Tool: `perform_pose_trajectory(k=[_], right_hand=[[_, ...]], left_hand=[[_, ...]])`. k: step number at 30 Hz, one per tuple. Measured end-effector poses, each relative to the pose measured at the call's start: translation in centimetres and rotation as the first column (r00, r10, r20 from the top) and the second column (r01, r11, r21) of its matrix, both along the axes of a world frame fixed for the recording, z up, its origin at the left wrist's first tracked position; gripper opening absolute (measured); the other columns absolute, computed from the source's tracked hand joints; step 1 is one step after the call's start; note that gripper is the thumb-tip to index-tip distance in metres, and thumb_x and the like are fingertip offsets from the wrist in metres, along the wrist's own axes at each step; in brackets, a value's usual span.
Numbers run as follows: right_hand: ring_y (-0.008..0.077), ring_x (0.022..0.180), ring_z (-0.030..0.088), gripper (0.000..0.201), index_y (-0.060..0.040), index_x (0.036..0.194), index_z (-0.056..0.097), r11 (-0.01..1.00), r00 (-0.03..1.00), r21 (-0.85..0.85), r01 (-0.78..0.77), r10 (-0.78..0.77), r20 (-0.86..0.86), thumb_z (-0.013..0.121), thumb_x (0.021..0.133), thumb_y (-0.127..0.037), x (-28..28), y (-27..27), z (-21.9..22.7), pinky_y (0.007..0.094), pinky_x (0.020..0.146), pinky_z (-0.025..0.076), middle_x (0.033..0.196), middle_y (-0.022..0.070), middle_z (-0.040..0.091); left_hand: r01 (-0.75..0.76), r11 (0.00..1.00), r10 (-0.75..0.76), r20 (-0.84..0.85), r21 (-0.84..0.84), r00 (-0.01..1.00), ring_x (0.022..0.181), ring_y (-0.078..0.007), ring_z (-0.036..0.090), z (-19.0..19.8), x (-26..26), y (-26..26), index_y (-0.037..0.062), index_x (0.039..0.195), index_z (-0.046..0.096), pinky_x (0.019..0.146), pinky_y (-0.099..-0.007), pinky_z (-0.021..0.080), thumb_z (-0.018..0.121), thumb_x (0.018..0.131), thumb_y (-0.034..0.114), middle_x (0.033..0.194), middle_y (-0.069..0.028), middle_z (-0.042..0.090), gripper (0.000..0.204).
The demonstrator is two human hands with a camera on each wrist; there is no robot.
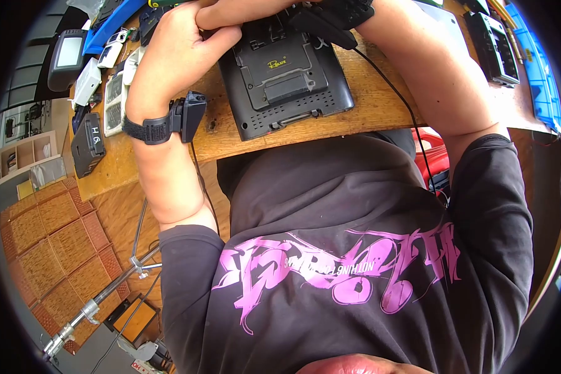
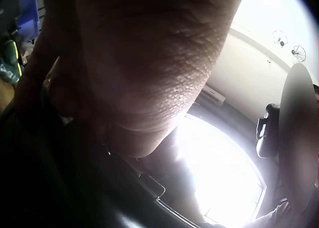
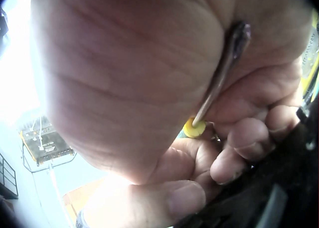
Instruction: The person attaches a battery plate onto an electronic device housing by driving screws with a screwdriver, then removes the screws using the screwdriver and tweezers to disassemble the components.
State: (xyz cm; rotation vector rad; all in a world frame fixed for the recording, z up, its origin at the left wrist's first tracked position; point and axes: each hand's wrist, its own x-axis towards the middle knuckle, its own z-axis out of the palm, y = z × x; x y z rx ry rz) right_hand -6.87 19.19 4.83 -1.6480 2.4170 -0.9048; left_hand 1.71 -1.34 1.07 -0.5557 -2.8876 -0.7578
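Note:
A flat black monitor-like device (image 1: 238, 111), with vent holes and a raised "Rolux" plate (image 1: 279, 63), lies back side up on the table. At its far left edge my left hand (image 1: 179, 47) grips the device, its thumb pointing right across the back; the fingers are mostly hidden and dark in the left wrist view. My right hand (image 3: 134, 83) crosses over beside it at the frame top in the head view. In the right wrist view its fingers curl at the dark device's edge, holding a screwdriver (image 3: 218, 83) with the shaft along the palm and yellow-ended handle under the fingers.
White and black boxes (image 1: 115, 103) and a black battery marked "HG" (image 1: 88, 146) line the table's left side. A black case (image 1: 495, 47) and blue tray (image 1: 539, 84) stand at right. The wrist camera cable (image 1: 396, 90) hangs over the table's front edge.

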Motion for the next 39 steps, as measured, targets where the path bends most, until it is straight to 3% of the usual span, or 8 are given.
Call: perform_pose_trajectory(k=[10,24,36,39], right_hand=[[0.0479,0.097,0.076,0.061,0.0155,0.114,0.071,0.998,0.999,0.055,0.032,-0.034,0.027,0.066,0.090,-0.040,0.3,0.0,0.5,0.0458,0.089,0.060,0.103,0.0380,0.075],[0.0439,0.102,0.076,0.066,0.0152,0.120,0.071,0.991,0.991,0.116,0.061,-0.074,0.111,0.067,0.090,-0.043,0.6,0.2,1.0,0.0439,0.092,0.059,0.108,0.0353,0.077],[0.0419,0.103,0.076,0.067,0.0139,0.123,0.071,0.994,0.984,0.099,-0.045,0.027,0.175,0.067,0.090,-0.044,-0.4,0.7,0.8,0.0431,0.092,0.059,0.110,0.0333,0.077],[0.0414,0.103,0.076,0.067,0.0134,0.124,0.071,0.990,0.987,0.129,0.060,-0.079,0.143,0.067,0.090,-0.045,0.5,0.5,0.9,0.0430,0.093,0.058,0.111,0.0328,0.077]], left_hand=[[-0.063,0.997,0.063,0.000,-0.037,0.998,0.093,-0.0184,0.071,0.1,0.1,0.1,-0.0024,0.120,0.073,0.088,-0.0355,0.056,0.075,0.099,0.019,0.102,-0.0119,0.078,0.030],[-0.032,0.999,0.031,0.035,0.037,0.999,0.098,-0.0149,0.069,-0.4,0.0,-0.3,-0.0023,0.121,0.073,0.092,-0.0333,0.054,0.073,0.102,0.018,0.104,-0.0068,0.077,0.028],[-0.045,0.998,0.044,0.045,0.035,0.998,0.097,-0.0131,0.067,-0.4,0.0,-0.2,-0.0031,0.120,0.073,0.090,-0.0323,0.054,0.073,0.103,0.020,0.102,-0.0053,0.075,0.028],[-0.037,0.999,0.036,0.036,0.040,0.999,0.097,-0.0126,0.066,-0.3,0.0,0.0,-0.0029,0.121,0.073,0.090,-0.0320,0.053,0.073,0.104,0.020,0.102,-0.0048,0.075,0.029]])
